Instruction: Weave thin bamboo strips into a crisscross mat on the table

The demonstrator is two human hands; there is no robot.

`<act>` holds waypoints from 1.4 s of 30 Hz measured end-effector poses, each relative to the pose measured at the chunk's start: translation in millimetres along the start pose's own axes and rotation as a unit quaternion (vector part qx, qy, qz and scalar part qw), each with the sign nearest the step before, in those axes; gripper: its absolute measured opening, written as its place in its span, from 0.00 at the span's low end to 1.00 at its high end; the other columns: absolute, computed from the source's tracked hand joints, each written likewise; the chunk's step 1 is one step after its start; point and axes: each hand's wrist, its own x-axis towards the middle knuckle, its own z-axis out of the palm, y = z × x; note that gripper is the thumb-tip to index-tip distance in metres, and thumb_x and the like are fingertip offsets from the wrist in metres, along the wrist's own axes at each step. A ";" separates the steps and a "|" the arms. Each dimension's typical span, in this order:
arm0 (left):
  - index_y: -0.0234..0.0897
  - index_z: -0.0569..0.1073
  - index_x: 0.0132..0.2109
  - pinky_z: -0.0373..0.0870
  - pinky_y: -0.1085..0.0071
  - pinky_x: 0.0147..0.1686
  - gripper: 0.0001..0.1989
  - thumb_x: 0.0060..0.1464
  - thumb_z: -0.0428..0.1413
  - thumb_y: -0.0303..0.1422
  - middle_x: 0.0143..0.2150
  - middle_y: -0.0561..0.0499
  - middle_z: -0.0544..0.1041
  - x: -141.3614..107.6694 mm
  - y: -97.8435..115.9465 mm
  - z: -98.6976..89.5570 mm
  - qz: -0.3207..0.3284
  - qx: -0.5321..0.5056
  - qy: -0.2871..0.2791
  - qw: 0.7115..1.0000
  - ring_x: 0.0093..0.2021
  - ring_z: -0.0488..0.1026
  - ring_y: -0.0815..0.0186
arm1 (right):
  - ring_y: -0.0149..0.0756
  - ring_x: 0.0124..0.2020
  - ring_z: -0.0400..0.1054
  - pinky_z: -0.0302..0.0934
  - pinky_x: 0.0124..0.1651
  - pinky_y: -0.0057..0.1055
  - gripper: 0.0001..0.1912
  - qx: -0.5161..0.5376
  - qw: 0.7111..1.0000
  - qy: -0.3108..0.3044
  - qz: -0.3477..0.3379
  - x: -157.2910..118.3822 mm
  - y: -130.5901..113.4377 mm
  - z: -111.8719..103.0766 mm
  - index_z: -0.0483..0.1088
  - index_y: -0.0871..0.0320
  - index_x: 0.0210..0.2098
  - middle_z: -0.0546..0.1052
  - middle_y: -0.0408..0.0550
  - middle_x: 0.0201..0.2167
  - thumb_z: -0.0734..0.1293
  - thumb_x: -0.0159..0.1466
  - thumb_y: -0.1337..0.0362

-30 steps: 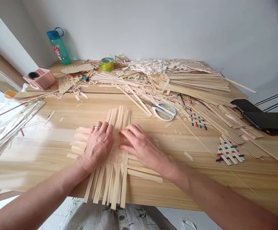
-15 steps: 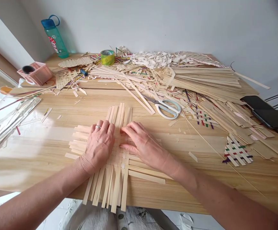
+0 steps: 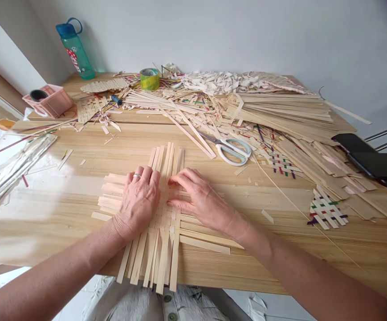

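A partly woven mat of flat pale wood strips [image 3: 162,218] lies near the table's front edge, its loose ends fanning out on all four sides. Across its left half rests my left hand [image 3: 141,194], palm down with a ring on one finger; the fingertips bend down onto the weave and are partly hidden. My right hand [image 3: 196,196] touches the mat just right of the middle. Its thumb and forefinger are apart, their tips against the strips, and nothing is visibly pinched between them. Both hands cover part of the weave.
White-handled scissors [image 3: 235,151] lie beyond my right hand. Farther back are heaped strips [image 3: 280,107], a tape roll [image 3: 149,79], a pink basket [image 3: 54,101] and a blue-green bottle [image 3: 78,53]. A small woven piece [image 3: 328,207] and a black phone [image 3: 376,160] are at right.
Hardly anything differs. Both hands keep their places on the mat, and the view has shifted very slightly.
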 end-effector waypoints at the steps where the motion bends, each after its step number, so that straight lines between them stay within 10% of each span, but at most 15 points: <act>1: 0.37 0.70 0.40 0.65 0.58 0.43 0.08 0.57 0.49 0.21 0.40 0.43 0.73 -0.4 -0.5 0.3 -0.003 -0.009 0.003 1.000 0.42 0.68 0.53 | 0.43 0.48 0.68 0.67 0.52 0.43 0.17 0.019 1.000 0.014 -0.001 0.0 3.3 -0.5 0.68 0.57 0.50 0.71 0.51 0.45 0.73 0.63 0.64; 13: 0.36 0.70 0.42 0.66 0.57 0.44 0.07 0.58 0.49 0.24 0.42 0.43 0.74 1.7 -3.0 -4.5 0.009 -0.053 0.008 0.999 0.44 0.67 0.53 | 0.45 0.53 0.64 0.62 0.56 0.46 0.11 -0.108 0.984 0.020 -0.140 32.7 23.3 -26.5 0.77 0.56 0.40 0.76 0.54 0.48 0.62 0.69 0.70; 42: 0.38 0.70 0.42 0.65 0.57 0.44 0.09 0.56 0.51 0.22 0.43 0.45 0.73 6.6 0.1 -1.6 0.028 -0.074 -0.030 0.996 0.45 0.66 0.53 | 0.43 0.43 0.63 0.59 0.51 0.44 0.10 -0.078 0.969 0.029 -0.233 39.2 48.5 -4.0 0.72 0.56 0.36 0.73 0.50 0.39 0.62 0.64 0.75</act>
